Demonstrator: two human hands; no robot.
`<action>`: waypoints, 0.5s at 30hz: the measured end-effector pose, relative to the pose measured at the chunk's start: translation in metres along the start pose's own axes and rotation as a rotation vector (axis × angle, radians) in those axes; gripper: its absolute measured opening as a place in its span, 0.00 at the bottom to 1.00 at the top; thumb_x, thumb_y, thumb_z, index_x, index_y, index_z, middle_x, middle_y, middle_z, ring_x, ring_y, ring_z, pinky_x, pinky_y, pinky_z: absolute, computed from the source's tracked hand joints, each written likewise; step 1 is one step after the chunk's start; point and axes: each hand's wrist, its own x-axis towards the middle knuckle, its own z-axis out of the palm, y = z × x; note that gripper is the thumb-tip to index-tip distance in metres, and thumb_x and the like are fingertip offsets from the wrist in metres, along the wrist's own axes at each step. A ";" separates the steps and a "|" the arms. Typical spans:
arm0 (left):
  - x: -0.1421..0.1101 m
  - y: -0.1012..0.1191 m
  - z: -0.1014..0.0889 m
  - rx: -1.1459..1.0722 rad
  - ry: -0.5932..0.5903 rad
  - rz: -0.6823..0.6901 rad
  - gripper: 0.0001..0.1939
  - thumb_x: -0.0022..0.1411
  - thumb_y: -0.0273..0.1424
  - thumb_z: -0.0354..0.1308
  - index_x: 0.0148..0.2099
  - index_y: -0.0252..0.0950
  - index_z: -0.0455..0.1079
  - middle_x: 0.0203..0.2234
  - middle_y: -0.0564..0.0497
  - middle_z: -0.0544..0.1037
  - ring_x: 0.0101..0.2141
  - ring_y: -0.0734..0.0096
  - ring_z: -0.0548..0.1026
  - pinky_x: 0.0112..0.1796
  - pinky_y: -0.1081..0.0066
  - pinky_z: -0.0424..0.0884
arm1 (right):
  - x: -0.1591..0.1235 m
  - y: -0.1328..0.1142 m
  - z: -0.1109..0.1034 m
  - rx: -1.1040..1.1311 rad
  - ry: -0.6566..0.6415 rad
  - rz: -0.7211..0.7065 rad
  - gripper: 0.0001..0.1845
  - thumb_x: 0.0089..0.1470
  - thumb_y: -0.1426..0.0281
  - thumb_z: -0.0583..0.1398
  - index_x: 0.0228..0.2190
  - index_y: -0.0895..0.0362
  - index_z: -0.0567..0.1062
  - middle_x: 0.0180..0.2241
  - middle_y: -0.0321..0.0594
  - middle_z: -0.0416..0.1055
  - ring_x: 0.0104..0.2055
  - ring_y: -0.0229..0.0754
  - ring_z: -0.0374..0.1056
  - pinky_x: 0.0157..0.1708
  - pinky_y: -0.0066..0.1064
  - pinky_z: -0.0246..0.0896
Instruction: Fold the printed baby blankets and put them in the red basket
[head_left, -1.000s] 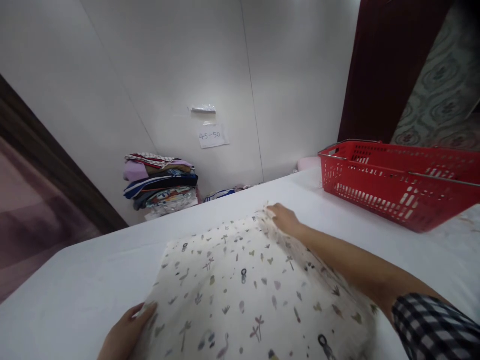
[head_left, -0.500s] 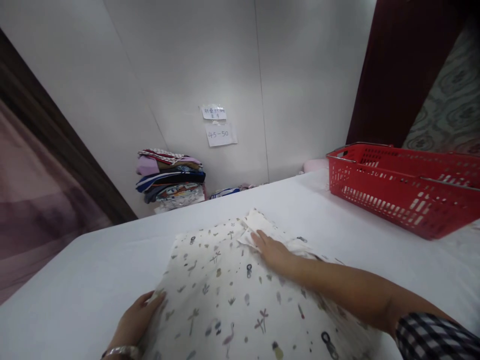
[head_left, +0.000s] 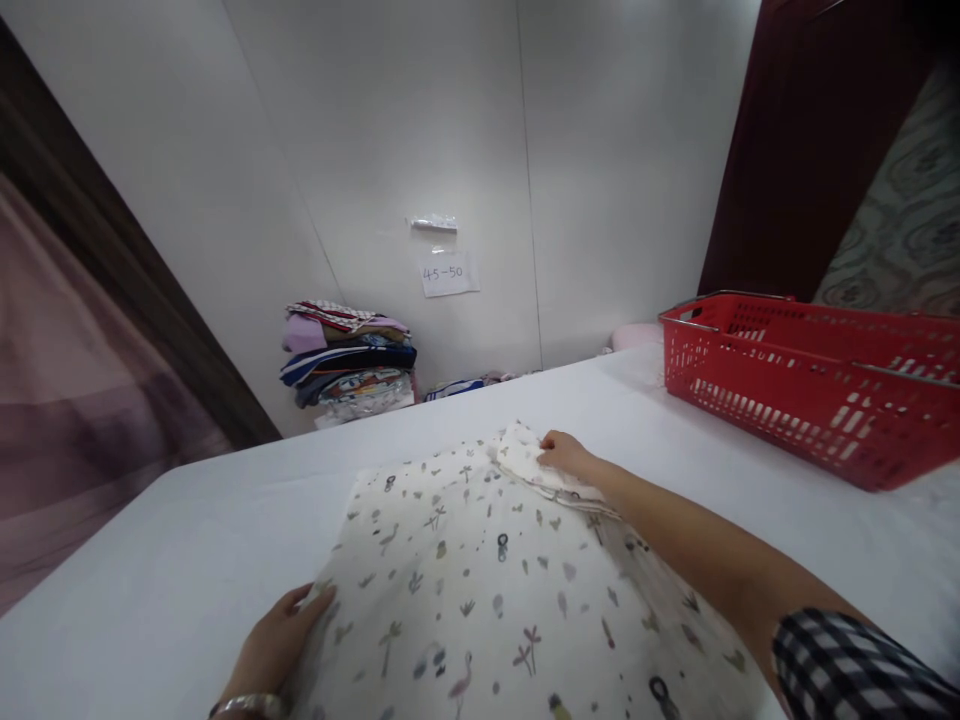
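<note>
A cream cloth (head_left: 480, 580) printed with small plants, flamingos and figures lies spread on the white table (head_left: 172, 560). My right hand (head_left: 566, 455) reaches to its far right corner, fingers curled onto a small folded-back flap of the cloth there. At the near left edge my left hand (head_left: 281, 640) rests on the cloth, thumb on top and fingers tucked under the edge, a bracelet on the wrist.
A red plastic basket (head_left: 810, 385) with metal handles stands at the table's right side. A stack of folded clothes (head_left: 349, 362) sits against the white wall behind the table. A paper label reading 45-50 (head_left: 448, 274) hangs on the wall. Dark wood panels flank both sides.
My right hand drew back over the cloth folding the far corner in, then moved out again to the corner flap. My left hand stayed at the near left edge.
</note>
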 end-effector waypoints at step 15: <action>-0.013 0.011 -0.005 0.031 -0.075 -0.048 0.42 0.39 0.52 0.51 0.51 0.28 0.68 0.45 0.35 0.74 0.48 0.46 0.71 0.53 0.57 0.63 | -0.016 -0.006 0.000 0.160 -0.063 -0.522 0.15 0.48 0.75 0.59 0.40 0.55 0.75 0.43 0.40 0.71 0.44 0.43 0.67 0.46 0.31 0.58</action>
